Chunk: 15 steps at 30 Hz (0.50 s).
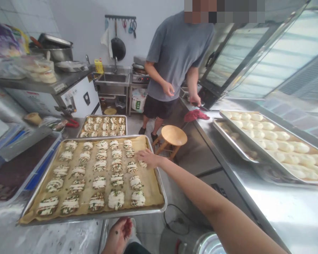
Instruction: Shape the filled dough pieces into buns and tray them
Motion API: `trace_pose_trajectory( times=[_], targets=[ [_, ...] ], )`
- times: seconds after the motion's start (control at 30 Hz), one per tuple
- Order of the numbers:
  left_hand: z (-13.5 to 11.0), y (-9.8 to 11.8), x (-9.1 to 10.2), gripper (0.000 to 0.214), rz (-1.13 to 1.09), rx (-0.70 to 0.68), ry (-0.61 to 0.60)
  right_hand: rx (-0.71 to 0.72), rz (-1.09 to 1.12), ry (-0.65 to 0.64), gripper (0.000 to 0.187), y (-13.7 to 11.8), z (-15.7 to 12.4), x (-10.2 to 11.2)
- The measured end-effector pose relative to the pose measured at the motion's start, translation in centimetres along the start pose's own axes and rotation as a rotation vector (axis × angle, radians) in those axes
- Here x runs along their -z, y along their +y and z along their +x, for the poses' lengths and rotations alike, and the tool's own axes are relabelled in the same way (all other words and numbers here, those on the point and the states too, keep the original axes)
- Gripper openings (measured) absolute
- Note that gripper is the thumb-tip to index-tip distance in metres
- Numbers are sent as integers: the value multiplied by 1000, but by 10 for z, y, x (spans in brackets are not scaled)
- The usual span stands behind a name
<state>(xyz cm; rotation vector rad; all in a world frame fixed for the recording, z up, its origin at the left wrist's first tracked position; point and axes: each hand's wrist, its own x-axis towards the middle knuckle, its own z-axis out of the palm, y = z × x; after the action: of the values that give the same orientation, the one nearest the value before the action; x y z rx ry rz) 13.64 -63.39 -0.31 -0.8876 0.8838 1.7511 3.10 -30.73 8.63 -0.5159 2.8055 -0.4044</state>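
Note:
A large metal baking tray (159,197) lined with brown paper carries rows of dough buns (99,182) topped with green bits and pale strips. My right hand (150,158) reaches over its right side, fingers closed around a small topped bun (142,163) at the end of a row. Below the tray's front edge is my left hand (117,234), cupped with its palm up. Its curled fingers are partly hidden, and something reddish shows at them, too small to name.
Behind is another filled tray (126,127). A wide blade (26,143) lies across a plastic tub (54,148) at left. A wooden stool (174,135) stands near a co-worker (178,56). Plain buns fill a tray (288,173) on the right counter (254,197).

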Motion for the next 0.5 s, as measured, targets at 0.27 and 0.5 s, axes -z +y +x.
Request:
trace_pose_trajectory(
  times=[0.27,0.5],
  targets=[
    [-53,-16,71,14,-68,-242,38,-225,175,688,61,-53,-57,15],
    [-146,-53,184,17,-215,-451,67,-72,279,819,42,-165,-89,-22]
  ],
)
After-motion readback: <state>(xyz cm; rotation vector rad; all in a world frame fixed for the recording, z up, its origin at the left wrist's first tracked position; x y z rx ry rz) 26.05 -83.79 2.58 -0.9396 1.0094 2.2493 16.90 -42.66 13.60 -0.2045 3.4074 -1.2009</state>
